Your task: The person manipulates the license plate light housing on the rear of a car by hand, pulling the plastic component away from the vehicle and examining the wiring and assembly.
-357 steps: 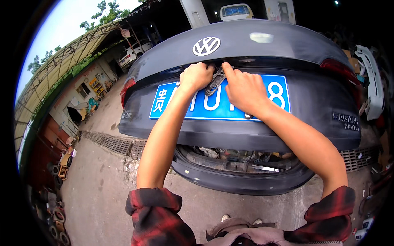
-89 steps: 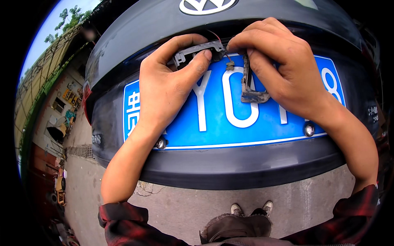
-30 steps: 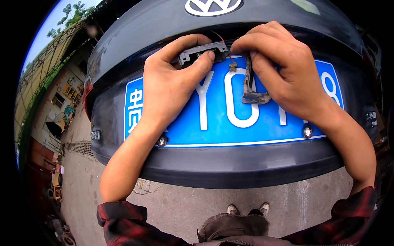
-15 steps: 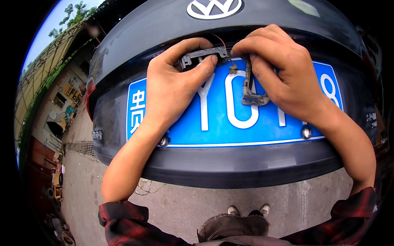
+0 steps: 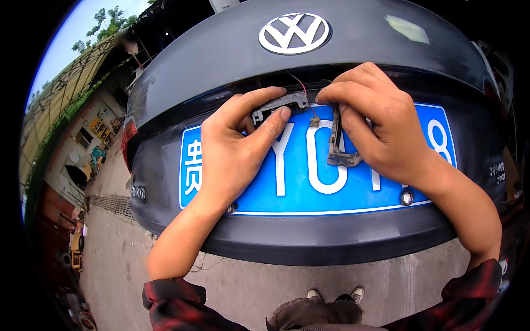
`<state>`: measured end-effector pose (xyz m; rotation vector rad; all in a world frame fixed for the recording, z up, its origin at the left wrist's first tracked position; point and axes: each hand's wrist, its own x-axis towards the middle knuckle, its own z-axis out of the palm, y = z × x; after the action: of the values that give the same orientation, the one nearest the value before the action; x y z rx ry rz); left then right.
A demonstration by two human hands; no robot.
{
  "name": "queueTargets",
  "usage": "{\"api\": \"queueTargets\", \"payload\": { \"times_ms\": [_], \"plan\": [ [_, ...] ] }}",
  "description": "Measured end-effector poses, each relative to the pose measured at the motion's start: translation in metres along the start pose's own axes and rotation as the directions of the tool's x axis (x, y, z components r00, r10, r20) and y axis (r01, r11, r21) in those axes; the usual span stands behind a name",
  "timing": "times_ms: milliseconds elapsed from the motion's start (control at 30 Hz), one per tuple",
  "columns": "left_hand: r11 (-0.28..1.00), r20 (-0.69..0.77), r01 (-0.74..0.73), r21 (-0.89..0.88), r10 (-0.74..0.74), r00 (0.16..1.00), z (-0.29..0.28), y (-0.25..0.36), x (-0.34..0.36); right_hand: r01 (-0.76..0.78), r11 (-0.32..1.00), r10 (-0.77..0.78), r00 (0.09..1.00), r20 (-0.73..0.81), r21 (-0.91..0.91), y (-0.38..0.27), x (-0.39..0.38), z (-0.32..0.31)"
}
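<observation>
A dark grey car boot lid [image 5: 221, 49] fills the upper and centre frame, with a round chrome emblem [image 5: 295, 33] at top centre. Below it, a blue number plate [image 5: 309, 182] spans the middle, fastened by 2 visible screws along its lower edge, 1 at lower right [image 5: 407, 197]. The left hand [image 5: 234, 149] sits at centre left over the plate, its grip clenched between thumb and forefinger on a small grey lamp housing [image 5: 281, 103] at the plate's upper edge. The right hand [image 5: 381, 127] lies at centre right, its fingers closed on a dark rectangular frame piece [image 5: 338, 148] hanging upright against the plate. A thin red wire [image 5: 305, 94] runs between both parts down to a small connector [image 5: 314, 121]. Grey concrete ground [image 5: 353, 270] and 2 shoes [image 5: 334, 295] occupy the lower frame.
</observation>
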<state>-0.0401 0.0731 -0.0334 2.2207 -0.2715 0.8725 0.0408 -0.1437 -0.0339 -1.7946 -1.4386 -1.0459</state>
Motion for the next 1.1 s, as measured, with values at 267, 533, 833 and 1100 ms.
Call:
{"api": "queueTargets", "payload": {
  "times_ms": [267,533,833,1100],
  "plan": [
    [0.973,-0.008,0.057,-0.223,-0.060,0.998,-0.003,-0.004,-0.005,0.008,0.998,-0.008,1.000,0.001,0.061,0.000,0.001,-0.001],
    [0.977,0.003,0.115,-0.182,-0.116,0.993,-0.004,-0.003,-0.007,0.042,0.997,-0.041,0.999,-0.023,0.062,0.005,0.002,0.001],
    [0.958,0.076,0.018,-0.287,0.004,0.997,0.000,-0.006,-0.010,0.042,0.998,-0.041,0.999,-0.021,0.037,0.007,0.004,-0.006],
    [0.836,0.110,0.177,-0.519,-0.140,0.984,-0.001,0.010,-0.015,0.103,0.994,-0.103,0.994,-0.023,0.026,0.011,0.006,-0.011]
  ]
}}
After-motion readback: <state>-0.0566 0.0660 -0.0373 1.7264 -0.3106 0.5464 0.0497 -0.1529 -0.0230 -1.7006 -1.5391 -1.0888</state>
